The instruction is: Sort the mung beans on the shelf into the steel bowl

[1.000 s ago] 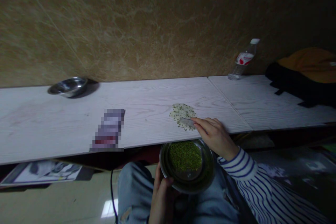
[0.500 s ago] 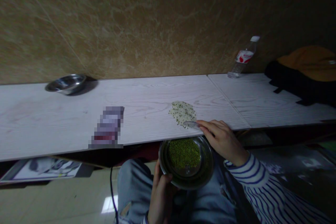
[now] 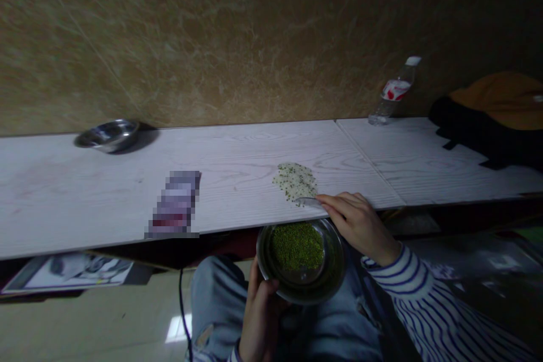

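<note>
Near the front edge of a white wood-grain table (image 3: 229,153), a loose patch of mixed pale and green grains (image 3: 294,179) is spread on the surface. At its near edge, the tip of a pale, spoon-like tool (image 3: 306,201) is placed; whether the tabletop is pressed by it cannot be told. The tool's handle end is pinched by the right hand (image 3: 360,226), with thumb and forefinger brought narrowly together on it and the other fingers curled. The right forearm is covered by a blue-and-white striped sleeve (image 3: 424,294).

Just below the table edge, a metal bowl (image 3: 333,260) partly filled with green beans (image 3: 297,246) is held above the person's lap. Its left side is gripped by the left hand (image 3: 259,317); the thumb is laid over the rim, while the fingers beneath are mostly hidden.

Toward the back left, a second metal bowl (image 3: 110,134) is seen tilted beside the tiled wall (image 3: 220,39). In front of it, a flat item (image 3: 176,203) is blurred by pixelation. At the back right, a white-capped bottle (image 3: 394,90) is stood near an orange-and-black fabric item (image 3: 500,104).
</note>
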